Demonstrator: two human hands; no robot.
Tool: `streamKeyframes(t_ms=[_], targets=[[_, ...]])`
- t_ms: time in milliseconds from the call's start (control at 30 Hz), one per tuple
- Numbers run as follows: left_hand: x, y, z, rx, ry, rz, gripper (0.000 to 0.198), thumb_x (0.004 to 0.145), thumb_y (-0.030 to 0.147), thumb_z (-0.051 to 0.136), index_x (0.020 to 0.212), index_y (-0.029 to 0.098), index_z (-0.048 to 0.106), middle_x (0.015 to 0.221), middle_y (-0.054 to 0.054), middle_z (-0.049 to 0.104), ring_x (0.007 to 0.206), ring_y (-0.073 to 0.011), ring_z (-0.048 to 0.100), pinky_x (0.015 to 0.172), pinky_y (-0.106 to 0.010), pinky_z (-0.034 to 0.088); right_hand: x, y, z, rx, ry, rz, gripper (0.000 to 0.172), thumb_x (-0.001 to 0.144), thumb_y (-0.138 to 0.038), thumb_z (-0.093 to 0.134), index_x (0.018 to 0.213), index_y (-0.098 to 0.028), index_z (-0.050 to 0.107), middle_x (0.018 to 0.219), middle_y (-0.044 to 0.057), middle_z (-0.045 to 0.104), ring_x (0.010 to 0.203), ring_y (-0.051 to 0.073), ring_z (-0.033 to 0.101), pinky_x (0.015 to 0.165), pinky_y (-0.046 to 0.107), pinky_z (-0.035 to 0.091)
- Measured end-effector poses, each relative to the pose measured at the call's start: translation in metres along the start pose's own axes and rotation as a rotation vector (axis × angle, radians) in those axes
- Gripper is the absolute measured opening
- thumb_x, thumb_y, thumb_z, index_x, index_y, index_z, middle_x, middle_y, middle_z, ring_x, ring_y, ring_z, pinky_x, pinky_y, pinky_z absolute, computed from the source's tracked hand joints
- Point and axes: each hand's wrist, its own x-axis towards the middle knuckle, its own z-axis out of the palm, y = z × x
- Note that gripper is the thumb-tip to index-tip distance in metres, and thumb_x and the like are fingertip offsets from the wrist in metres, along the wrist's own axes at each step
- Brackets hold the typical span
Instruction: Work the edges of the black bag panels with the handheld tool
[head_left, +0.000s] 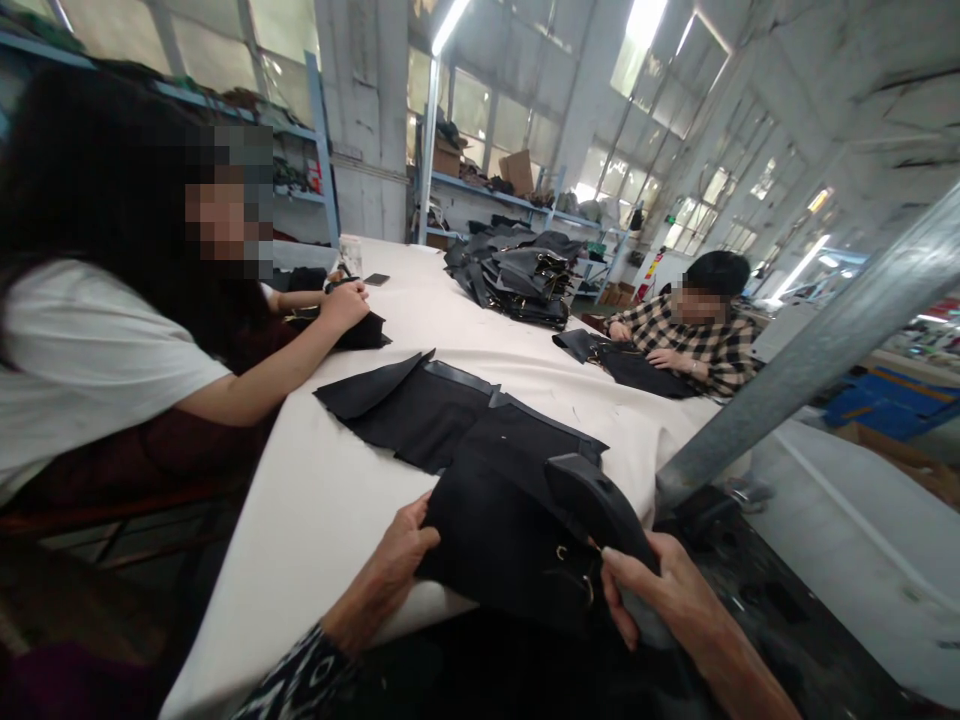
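A black fabric bag piece [495, 530] with small gold metal fittings hangs over the near edge of the table. My left hand [401, 550] pinches its left side between thumb and fingers. At its right side my right hand [649, 580] grips a folded black flap [600, 505] of the same piece, close to the fittings; some of those fingers are behind the material. More black fabric panels [420, 405] lie flat just beyond, partly overlapped by the piece I hold.
A white-covered table [300, 520] spreads ahead, bearing a pile of black bag pieces [517, 270] and a dark flat rectangle [376, 279]. One co-worker [112, 330] sits at left, another [712, 330] at far right, both handling black pieces. A slanted metal pole [810, 350] stands at right.
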Motion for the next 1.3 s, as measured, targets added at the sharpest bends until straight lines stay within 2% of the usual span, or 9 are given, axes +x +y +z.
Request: streamKeyframes(t_ms=[100,167,233,300,367,467,633,1100,1300], targets=[[0.004,0.010,-0.014,0.164,0.212,0.035,0.064,0.058,0.012,0.051,0.122,0.010,0.050,0.115,-0.012,0.062,0.104,-0.0255,0.058,0.094,-0.037,0.045,-0.017,0.018,-0.016,0.019,0.037,0.052,0.048,0.080,-0.057,0.051,0.061,-0.014,0.053,0.039,0.000,0.053,0.033,0.010,0.048,0.037,0.018,0.035],[0.000,0.013,-0.013,0.420,0.384,0.190,0.058,0.068,0.020,0.053,0.125,0.012,0.047,0.122,-0.013,0.058,0.110,-0.0259,0.055,0.099,-0.039,0.041,-0.025,0.032,-0.022,0.022,0.058,0.074,0.049,0.081,-0.058,0.050,0.062,-0.013,0.054,0.039,0.001,0.054,0.034,0.010,0.048,0.037,0.019,0.036],[-0.004,0.010,-0.003,0.677,0.440,0.398,0.048,0.078,0.026,0.048,0.125,0.017,0.048,0.121,-0.009,0.059,0.108,-0.0220,0.056,0.100,-0.038,0.041,-0.030,0.044,-0.026,0.032,0.068,0.081,0.049,0.081,-0.058,0.050,0.061,-0.013,0.055,0.038,0.001,0.054,0.033,0.011,0.048,0.037,0.019,0.037],[-0.003,0.004,0.014,0.845,0.285,0.509,0.040,0.084,0.024,0.041,0.123,0.019,0.051,0.109,-0.006,0.064,0.095,-0.0168,0.061,0.093,-0.033,0.046,-0.034,0.051,-0.028,0.048,0.077,0.086,0.049,0.081,-0.057,0.051,0.060,-0.013,0.055,0.037,0.001,0.053,0.032,0.011,0.048,0.036,0.019,0.037],[0.007,-0.004,0.033,0.961,0.016,0.543,0.038,0.086,0.018,0.038,0.120,0.019,0.053,0.107,-0.006,0.064,0.080,-0.0131,0.062,0.082,-0.029,0.051,-0.037,0.053,-0.028,0.066,0.088,0.094,0.047,0.080,-0.056,0.052,0.060,-0.013,0.055,0.037,0.000,0.053,0.032,0.011,0.048,0.036,0.019,0.037],[0.036,-0.018,0.053,1.090,-0.254,0.568,0.036,0.085,0.013,0.039,0.115,0.017,0.057,0.121,-0.008,0.058,0.084,-0.0133,0.062,0.083,-0.027,0.051,-0.045,0.049,-0.025,0.065,0.086,0.111,0.045,0.079,-0.054,0.054,0.060,-0.014,0.055,0.038,0.000,0.052,0.032,0.011,0.048,0.036,0.019,0.036],[0.067,-0.030,0.060,1.201,-0.235,0.566,0.028,0.085,0.015,0.045,0.109,0.014,0.060,0.108,-0.009,0.062,0.099,-0.0197,0.059,0.093,-0.033,0.046,-0.061,0.051,-0.013,0.026,0.039,0.158,0.037,0.077,-0.049,0.055,0.060,-0.015,0.053,0.038,-0.001,0.052,0.032,0.009,0.046,0.037,0.019,0.037],[0.067,-0.034,0.057,1.147,-0.245,0.560,0.029,0.086,0.013,0.041,0.105,0.017,0.063,0.096,-0.006,0.059,0.088,-0.0161,0.057,0.084,-0.030,0.045,-0.047,0.065,0.011,0.061,-0.020,0.135,0.022,0.078,-0.036,0.055,0.070,-0.016,0.049,0.044,-0.005,0.053,0.033,0.008,0.048,0.036,0.017,0.037],[0.058,-0.038,0.057,1.152,-0.125,0.720,0.034,0.088,0.013,0.036,0.117,0.019,0.052,0.112,-0.007,0.052,0.094,-0.0150,0.056,0.084,-0.027,0.045,-0.038,0.057,0.016,0.109,-0.049,0.129,0.022,0.077,-0.035,0.056,0.069,-0.016,0.048,0.044,-0.005,0.053,0.031,0.008,0.047,0.033,0.016,0.036]])
